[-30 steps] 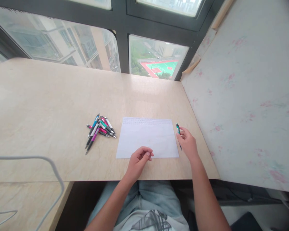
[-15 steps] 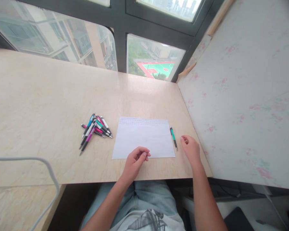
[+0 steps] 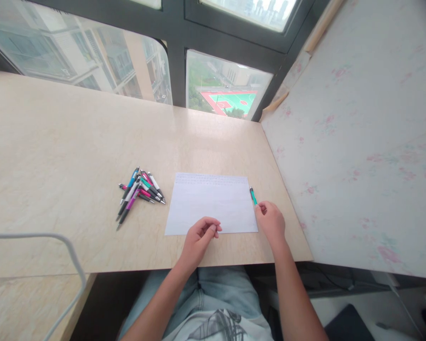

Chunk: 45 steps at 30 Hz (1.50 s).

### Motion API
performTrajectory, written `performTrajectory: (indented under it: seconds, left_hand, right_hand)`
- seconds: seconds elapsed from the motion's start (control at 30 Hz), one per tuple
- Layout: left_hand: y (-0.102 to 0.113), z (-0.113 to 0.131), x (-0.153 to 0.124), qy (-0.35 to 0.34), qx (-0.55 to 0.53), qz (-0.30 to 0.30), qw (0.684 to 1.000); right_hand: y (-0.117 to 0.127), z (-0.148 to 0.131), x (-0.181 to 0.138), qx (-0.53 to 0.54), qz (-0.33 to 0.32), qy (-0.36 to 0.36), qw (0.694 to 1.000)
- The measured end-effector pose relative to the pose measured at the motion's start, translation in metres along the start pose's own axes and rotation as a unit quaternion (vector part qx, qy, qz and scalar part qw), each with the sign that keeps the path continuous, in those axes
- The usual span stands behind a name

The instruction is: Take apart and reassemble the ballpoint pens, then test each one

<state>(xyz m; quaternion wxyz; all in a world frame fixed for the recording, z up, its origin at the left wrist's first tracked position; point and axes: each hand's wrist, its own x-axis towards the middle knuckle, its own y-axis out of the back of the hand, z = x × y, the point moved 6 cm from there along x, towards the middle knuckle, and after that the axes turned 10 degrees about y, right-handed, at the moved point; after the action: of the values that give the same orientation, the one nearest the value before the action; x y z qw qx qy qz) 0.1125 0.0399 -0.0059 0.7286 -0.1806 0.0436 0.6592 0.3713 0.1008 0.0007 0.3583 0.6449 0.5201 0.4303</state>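
A white sheet of paper (image 3: 209, 201), with faint writing along its top edge, lies on the beige desk (image 3: 74, 142) in front of me. My left hand (image 3: 199, 237) rests at the sheet's near edge, fingers curled in, thumb against fingertip, nothing visible in them. Over the lower end of a green pen (image 3: 252, 194) that lies along the sheet's right edge, my right hand (image 3: 270, 221) has its fingers closed. Only the pen's upper part shows beyond the fingers. A pile of several coloured pens (image 3: 140, 192) lies left of the sheet.
A flowered wall panel (image 3: 358, 142) bounds the desk on the right. A dark-framed window (image 3: 230, 90) runs along the far edge. A bent grey wire frame (image 3: 71, 246) sticks in at the lower left. My lap is under the desk's near edge.
A second ago my right hand held the green pen. It set the pen down beside the sheet and drew away to the right. Now it has come back over the pen's lower end.
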Motion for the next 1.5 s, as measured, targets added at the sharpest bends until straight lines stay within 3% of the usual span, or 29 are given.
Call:
performTrajectory:
  seconds: [0.33,0.5,0.67,0.77,1.2,1.5]
  left_hand:
    - [0.001,0.000,0.001,-0.001,-0.004,-0.005,1.000]
    - [0.000,0.000,0.000,0.003,-0.015,-0.004,1.000]
    - [0.000,0.001,0.000,0.004,-0.013,-0.008,1.000]
    - [0.000,0.001,-0.001,0.004,-0.016,-0.005,1.000]
    - [0.001,0.000,0.000,0.000,-0.015,-0.001,1.000]
    - [0.000,0.000,0.000,0.002,-0.015,-0.005,1.000]
  right_hand:
    - [0.002,-0.004,-0.003,-0.014,-0.012,-0.017,1.000]
    - [0.017,0.032,-0.006,-0.039,0.010,-0.057,0.998]
    - [0.039,0.076,-0.011,-0.130,0.011,-0.099,0.986]
    - [0.045,0.087,-0.014,-0.171,0.011,-0.112,0.979]
    - [0.044,0.085,-0.015,-0.214,-0.027,-0.146,0.966]
    - [0.047,0.080,-0.014,-0.169,0.050,-0.091,0.980]
